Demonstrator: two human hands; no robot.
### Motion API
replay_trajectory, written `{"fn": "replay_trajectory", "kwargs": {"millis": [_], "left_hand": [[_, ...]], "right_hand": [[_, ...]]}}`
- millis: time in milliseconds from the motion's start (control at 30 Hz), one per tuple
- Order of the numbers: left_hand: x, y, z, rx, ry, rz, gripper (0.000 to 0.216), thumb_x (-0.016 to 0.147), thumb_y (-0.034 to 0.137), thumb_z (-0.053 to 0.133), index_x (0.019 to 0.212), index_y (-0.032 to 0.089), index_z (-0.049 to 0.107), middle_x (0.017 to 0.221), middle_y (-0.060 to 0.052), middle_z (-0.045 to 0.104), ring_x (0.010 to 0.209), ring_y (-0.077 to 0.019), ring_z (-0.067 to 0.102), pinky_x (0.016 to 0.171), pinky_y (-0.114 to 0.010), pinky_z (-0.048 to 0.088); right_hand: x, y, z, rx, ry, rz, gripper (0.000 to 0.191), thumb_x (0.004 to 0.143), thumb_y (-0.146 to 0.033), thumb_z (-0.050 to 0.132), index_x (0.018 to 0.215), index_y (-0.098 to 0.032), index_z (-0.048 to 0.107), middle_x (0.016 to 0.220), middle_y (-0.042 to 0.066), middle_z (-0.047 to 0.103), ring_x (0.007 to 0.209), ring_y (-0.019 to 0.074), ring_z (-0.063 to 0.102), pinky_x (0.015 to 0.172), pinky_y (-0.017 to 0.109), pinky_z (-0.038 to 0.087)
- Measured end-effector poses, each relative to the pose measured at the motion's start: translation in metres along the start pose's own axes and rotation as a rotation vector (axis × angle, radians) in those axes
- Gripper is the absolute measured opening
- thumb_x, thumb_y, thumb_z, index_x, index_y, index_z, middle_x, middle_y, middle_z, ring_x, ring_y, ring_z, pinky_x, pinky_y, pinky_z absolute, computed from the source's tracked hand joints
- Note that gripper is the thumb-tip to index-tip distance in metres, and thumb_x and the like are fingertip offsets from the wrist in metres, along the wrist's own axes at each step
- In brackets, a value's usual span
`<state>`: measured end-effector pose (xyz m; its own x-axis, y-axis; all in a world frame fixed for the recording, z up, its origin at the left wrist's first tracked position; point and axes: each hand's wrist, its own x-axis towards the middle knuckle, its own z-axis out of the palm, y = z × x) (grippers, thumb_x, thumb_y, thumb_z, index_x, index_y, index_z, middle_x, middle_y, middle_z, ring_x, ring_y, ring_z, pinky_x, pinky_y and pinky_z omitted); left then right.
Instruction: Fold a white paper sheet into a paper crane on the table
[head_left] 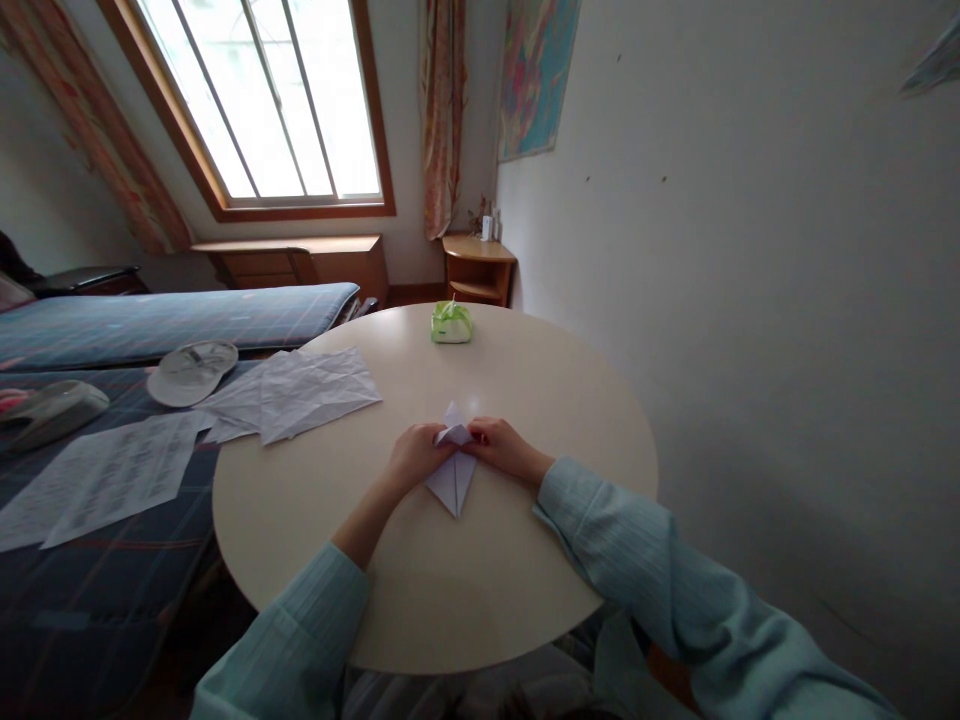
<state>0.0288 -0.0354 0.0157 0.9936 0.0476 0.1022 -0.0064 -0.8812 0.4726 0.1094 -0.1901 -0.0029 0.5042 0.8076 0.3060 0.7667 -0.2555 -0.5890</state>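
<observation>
A folded piece of white paper (454, 482) lies near the middle of the round table, shaped like a kite with a crease down its centre and its lower tip towards me. My left hand (417, 452) grips its left edge, thumb and fingers closed on the paper. On the opposite edge my right hand (504, 446) pinches the paper between thumb and fingers. Between the hands an upper flap stands partly raised, and a pointed tip sticks up beyond it. The fingertips cover part of the folds.
The round cream table (300, 540) carries a green tissue pack (451, 323) at its far side. Creased white sheets (315, 390) overhang its left edge. Beyond are a white cap (193, 373) and printed sheets (120, 475) on a blue plaid bed (97, 590). A wall (780, 300) stands right.
</observation>
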Motion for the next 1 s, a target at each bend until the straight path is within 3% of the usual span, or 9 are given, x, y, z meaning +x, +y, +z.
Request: {"fn": "replay_trajectory", "kwargs": {"millis": [1000], "left_hand": [[0.0001, -0.0011, -0.0007, -0.014, -0.011, -0.006, 0.024, 0.073, 0.035, 0.05, 0.076, 0.017, 0.066, 0.071, -0.006, 0.067, 0.066, -0.0162, 0.059, 0.057, -0.021, 0.035]], "right_hand": [[0.0002, -0.0005, 0.0004, -0.022, -0.003, -0.027, 0.008, 0.074, -0.019, 0.057, 0.07, -0.013, 0.059, 0.065, -0.001, 0.049, 0.059, 0.0081, 0.041, 0.057, 0.019, 0.032]]}}
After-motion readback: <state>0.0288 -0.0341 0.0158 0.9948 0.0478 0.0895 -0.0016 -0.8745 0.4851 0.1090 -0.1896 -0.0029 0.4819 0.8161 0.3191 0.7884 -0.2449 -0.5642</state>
